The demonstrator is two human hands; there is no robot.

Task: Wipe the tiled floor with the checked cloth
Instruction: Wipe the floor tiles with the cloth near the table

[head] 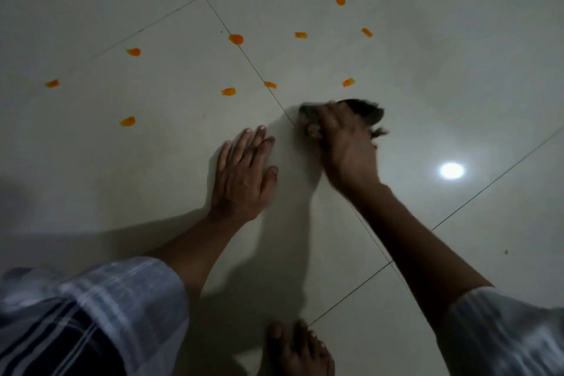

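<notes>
The pale tiled floor (427, 55) fills the head view, crossed by thin dark grout lines. My right hand (345, 143) presses a dark, bunched cloth (370, 111) onto the floor just right of a grout line; the cloth is blurred and mostly hidden under my fingers, so its check pattern cannot be made out. My left hand (244, 174) lies flat on the tile to the left of it, fingers spread, holding nothing. Several orange petal-like bits (235, 39) are scattered on the tiles beyond both hands, the nearest (348, 82) a little above the cloth.
My bare foot (297, 351) stands at the bottom edge, below my hands. Checked sleeves (116, 299) cover both upper arms. A bright round light reflection (451, 170) shines on the floor to the right.
</notes>
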